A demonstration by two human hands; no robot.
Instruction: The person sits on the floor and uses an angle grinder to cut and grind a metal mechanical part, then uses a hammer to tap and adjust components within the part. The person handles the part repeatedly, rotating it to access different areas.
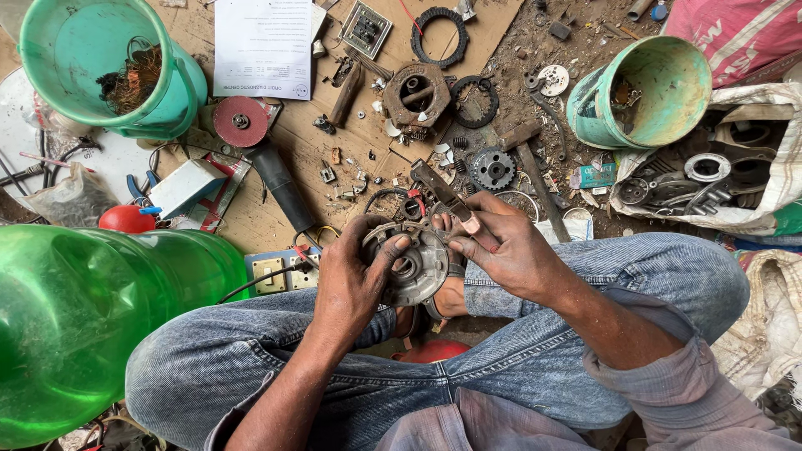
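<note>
**Q:** Hands first: what is the state of each?

**A:** Left hand (351, 280) is wrapped around the edge of a round grey metal housing (415, 266), thumb pressed onto its face. Right hand (501, 246) is clenched on a flat metal tool (445, 195), thumb and fingers pinching its lower end; the tool slants up and to the left from the hand.

**Q:** Location of the housing?

**A:** Between both hands, above the crossed legs in blue denim, just over the sandalled foot. Its face is ribbed cast metal with a central bore.

**Q:** Packages, labels, signs?

**A:** A white printed paper sheet (262, 42), rectangular, lies at top centre on brown cardboard (292, 167). A small teal rectangular packet (595, 175) lies right of centre, below the tipped bucket. A pale blue-white box (185, 185) sits at left, near a red ball (125, 219).

**Q:** Materials and shapes of surrounding items?

**A:**
- Green plastic bucket (100, 67), top left, upright, holding tangled copper wire.
- Second green bucket (643, 92), top right, lying on its side, interior stained.
- Translucent green plastic bottle (75, 317), large, lower left.
- Red abrasive disc (241, 121) on a black-bodied grinder (280, 188).
- Toothed steel gear (491, 169) and a rusted round casting (416, 93), centre.
- Hammer (535, 171), right of the gear.
- White woven sack (718, 175), far right, holding dark metal rings and parts.
</note>
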